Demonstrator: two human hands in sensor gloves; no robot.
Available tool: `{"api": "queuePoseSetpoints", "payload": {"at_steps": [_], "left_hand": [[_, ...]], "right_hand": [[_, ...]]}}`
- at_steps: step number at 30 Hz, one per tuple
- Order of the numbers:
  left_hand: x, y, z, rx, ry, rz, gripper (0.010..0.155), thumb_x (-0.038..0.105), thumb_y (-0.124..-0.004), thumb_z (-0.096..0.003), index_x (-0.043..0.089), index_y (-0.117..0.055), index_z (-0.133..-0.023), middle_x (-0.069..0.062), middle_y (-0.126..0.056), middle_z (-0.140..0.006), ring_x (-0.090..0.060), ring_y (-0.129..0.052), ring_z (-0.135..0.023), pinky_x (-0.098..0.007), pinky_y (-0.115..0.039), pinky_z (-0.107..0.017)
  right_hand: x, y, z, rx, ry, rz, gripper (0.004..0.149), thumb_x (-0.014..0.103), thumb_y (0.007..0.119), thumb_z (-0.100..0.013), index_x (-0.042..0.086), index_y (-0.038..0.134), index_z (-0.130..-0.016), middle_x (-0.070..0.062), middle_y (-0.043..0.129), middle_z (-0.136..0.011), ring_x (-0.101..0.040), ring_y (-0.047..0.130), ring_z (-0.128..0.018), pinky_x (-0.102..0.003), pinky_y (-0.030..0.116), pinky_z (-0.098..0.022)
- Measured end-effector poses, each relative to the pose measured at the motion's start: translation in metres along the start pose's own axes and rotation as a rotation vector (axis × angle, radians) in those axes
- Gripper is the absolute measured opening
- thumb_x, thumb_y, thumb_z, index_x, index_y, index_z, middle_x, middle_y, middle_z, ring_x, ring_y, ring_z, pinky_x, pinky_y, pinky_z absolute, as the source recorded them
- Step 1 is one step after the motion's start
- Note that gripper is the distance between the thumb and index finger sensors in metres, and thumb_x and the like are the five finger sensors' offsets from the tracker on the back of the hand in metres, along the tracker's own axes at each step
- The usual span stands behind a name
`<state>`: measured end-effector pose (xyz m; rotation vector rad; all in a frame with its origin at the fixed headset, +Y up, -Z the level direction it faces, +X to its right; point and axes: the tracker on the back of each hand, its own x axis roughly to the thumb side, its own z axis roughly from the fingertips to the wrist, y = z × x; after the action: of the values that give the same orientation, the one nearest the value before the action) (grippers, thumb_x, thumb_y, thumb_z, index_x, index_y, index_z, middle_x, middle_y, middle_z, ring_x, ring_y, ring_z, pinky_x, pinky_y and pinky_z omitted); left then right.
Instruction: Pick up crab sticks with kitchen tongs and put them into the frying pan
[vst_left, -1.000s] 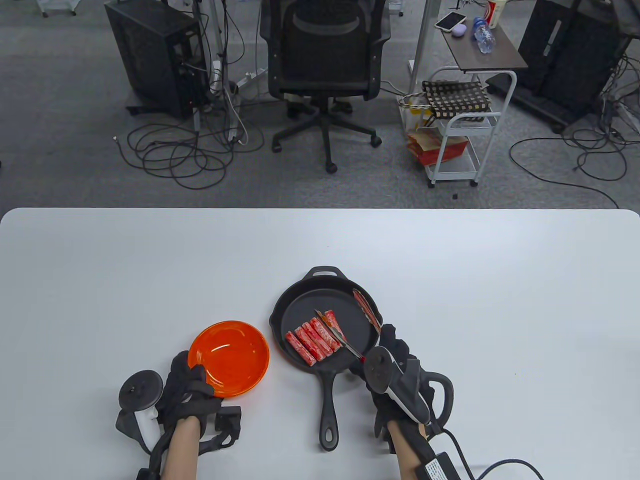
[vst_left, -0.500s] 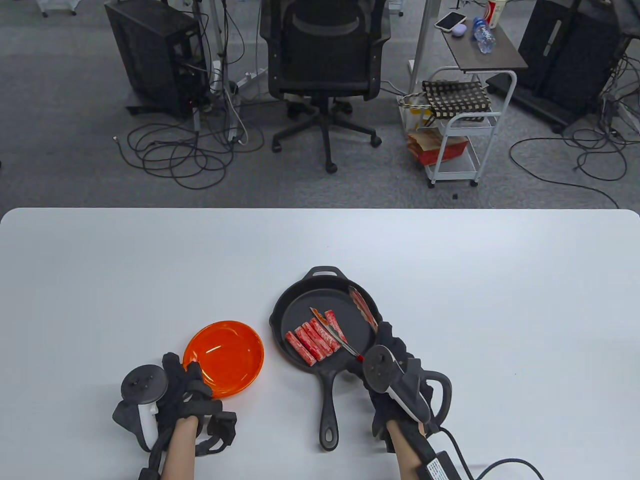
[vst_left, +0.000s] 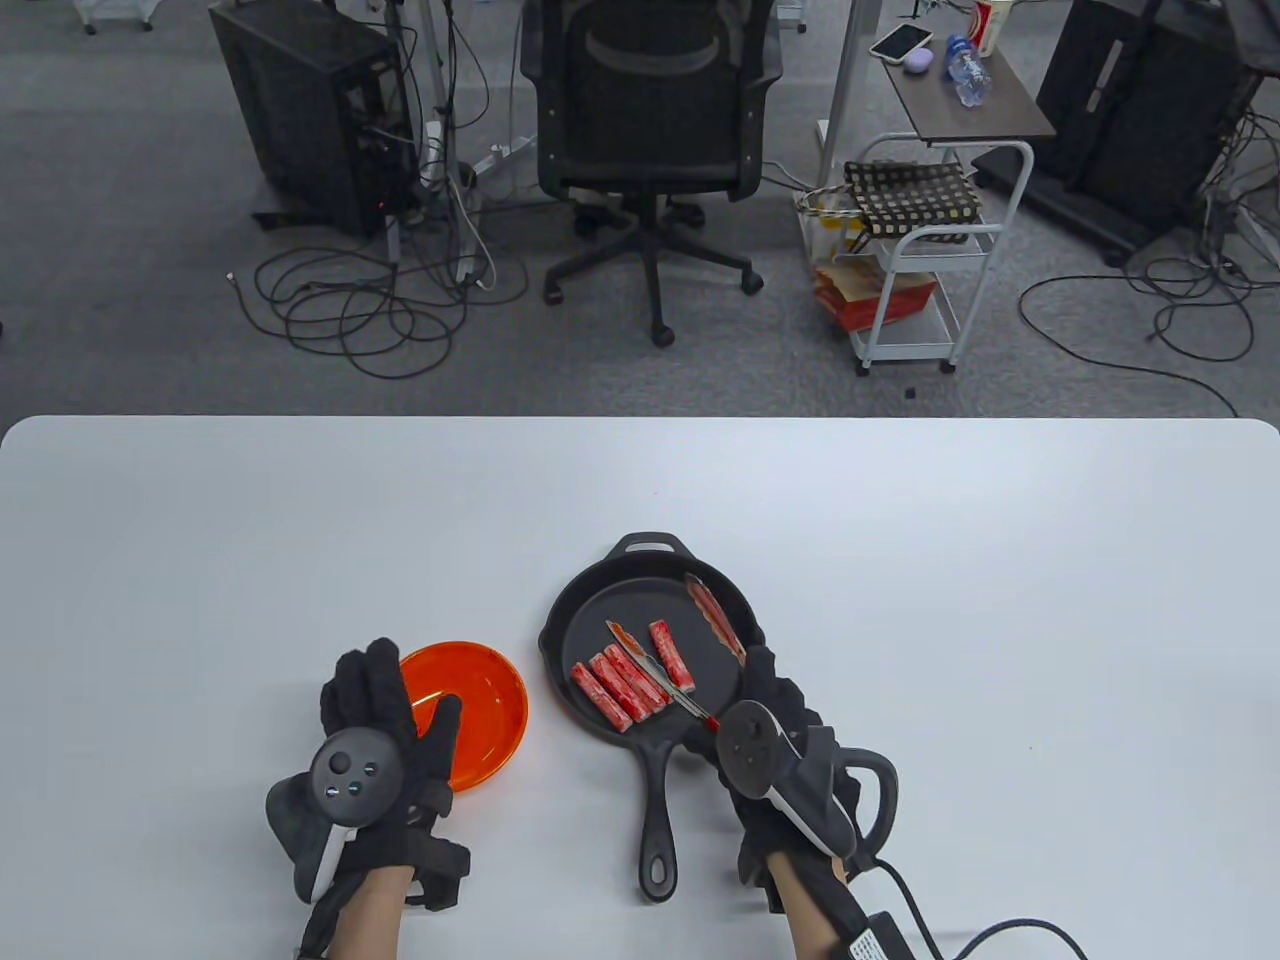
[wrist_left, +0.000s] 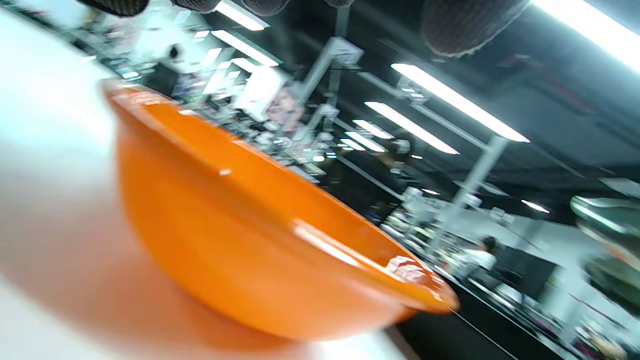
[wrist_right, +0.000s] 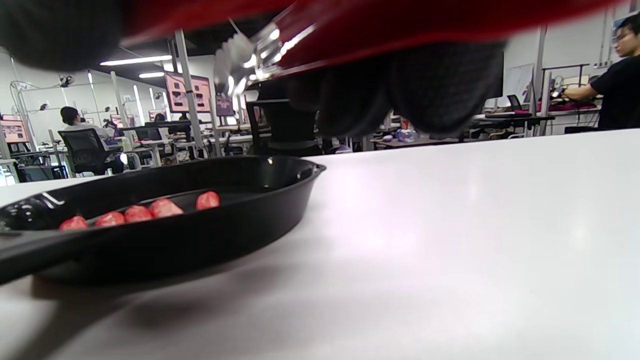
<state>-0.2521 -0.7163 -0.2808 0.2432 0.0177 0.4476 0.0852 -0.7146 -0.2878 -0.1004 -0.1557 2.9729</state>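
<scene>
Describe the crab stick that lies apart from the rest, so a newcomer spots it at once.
Find the black cast-iron frying pan near the white table's front edge. Inside lies a row of four red-and-white crab sticks; the lone crab stick lies right of them, across the open metal tongs' arm.

Tabletop (vst_left: 900, 560): white, smooth, rounded far corners, spanning the full width of the table view. Resting directly on it: one black cast-iron frying pan (vst_left: 655, 830), near centre, long handle toward the near edge, small loop handle toward the far side; one orange bowl (vst_left: 490, 700), just left of the pan, apart from it, its near-left rim partly covered by a gloved hand (vst_left: 385, 735).
</scene>
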Motion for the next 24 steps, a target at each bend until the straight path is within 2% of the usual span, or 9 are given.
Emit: {"api": "queuePoseSetpoints", "payload": {"at_steps": [4, 7, 13, 17, 21, 24], "left_hand": [[0.025, -0.006, 0.003, -0.052, -0.17, -0.062, 0.081, 0.066, -0.064, -0.0567, 0.026, -0.034, -0.121, -0.016, -0.033, -0.125, -0.05, -0.04, -0.112, -0.073, -0.044, -0.069], [0.034, -0.011, 0.006, -0.106, -0.214, -0.045, 0.082, 0.067, -0.064, -0.0562, 0.027, -0.037, -0.122, -0.014, -0.032, -0.126, -0.049, -0.035, -0.114, -0.074, -0.04, -0.069], [0.033, -0.01, 0.004, -0.104, -0.214, -0.063, 0.082, 0.069, -0.063, -0.0563, 0.027, -0.037, -0.122, -0.013, -0.031, -0.126, -0.049, -0.033, -0.114, -0.075, -0.038, -0.069], [0.033, -0.008, 0.004, -0.09, -0.206, -0.047, 0.082, 0.068, -0.063, -0.0564, 0.027, -0.038, -0.122, -0.013, -0.031, -0.126, -0.049, -0.033, -0.114, -0.075, -0.038, -0.069], [0.036, -0.01, 0.003, -0.089, -0.208, -0.063, 0.082, 0.069, -0.063, -0.0566, 0.027, -0.038, -0.122, -0.013, -0.031, -0.127, -0.049, -0.032, -0.114, -0.075, -0.037, -0.069], [0.039, -0.014, 0.003, -0.102, -0.205, -0.092, 0.082, 0.069, -0.062, -0.0566, 0.027, -0.038, -0.122, -0.013, -0.032, -0.126, -0.049, -0.034, -0.114, -0.075, -0.038, -0.069]], "right_hand": [[-0.001, -0.003, -0.001, -0.02, 0.0, 0.005, 0.094, 0.066, 0.073, -0.045, 0.01, 0.048, -0.116, -0.019, 0.077, -0.101, -0.035, 0.094, -0.071, -0.047, 0.086, -0.043], [-0.004, -0.01, -0.001, -0.047, 0.008, -0.01, 0.093, 0.066, 0.073, -0.045, 0.009, 0.049, -0.115, -0.019, 0.077, -0.1, -0.034, 0.095, -0.069, -0.047, 0.087, -0.042], [-0.018, -0.029, 0.0, -0.091, 0.028, -0.031, 0.094, 0.066, 0.072, -0.046, 0.009, 0.048, -0.115, -0.02, 0.077, -0.1, -0.035, 0.095, -0.068, -0.047, 0.087, -0.041], [-0.058, -0.03, -0.004, -0.059, 0.042, 0.039, 0.094, 0.066, 0.071, -0.046, 0.008, 0.047, -0.116, -0.021, 0.077, -0.1, -0.035, 0.095, -0.068, -0.047, 0.086, -0.041], [-0.112, -0.017, -0.004, -0.003, 0.151, 0.129, 0.094, 0.065, 0.072, -0.046, 0.007, 0.046, -0.116, -0.022, 0.075, -0.101, -0.036, 0.093, -0.07, -0.047, 0.086, -0.042], [-0.141, -0.001, -0.004, 0.09, 0.214, 0.103, 0.095, 0.061, 0.073, -0.048, 0.004, 0.04, -0.116, -0.025, 0.07, -0.103, -0.038, 0.09, -0.075, -0.049, 0.085, -0.044]]}}
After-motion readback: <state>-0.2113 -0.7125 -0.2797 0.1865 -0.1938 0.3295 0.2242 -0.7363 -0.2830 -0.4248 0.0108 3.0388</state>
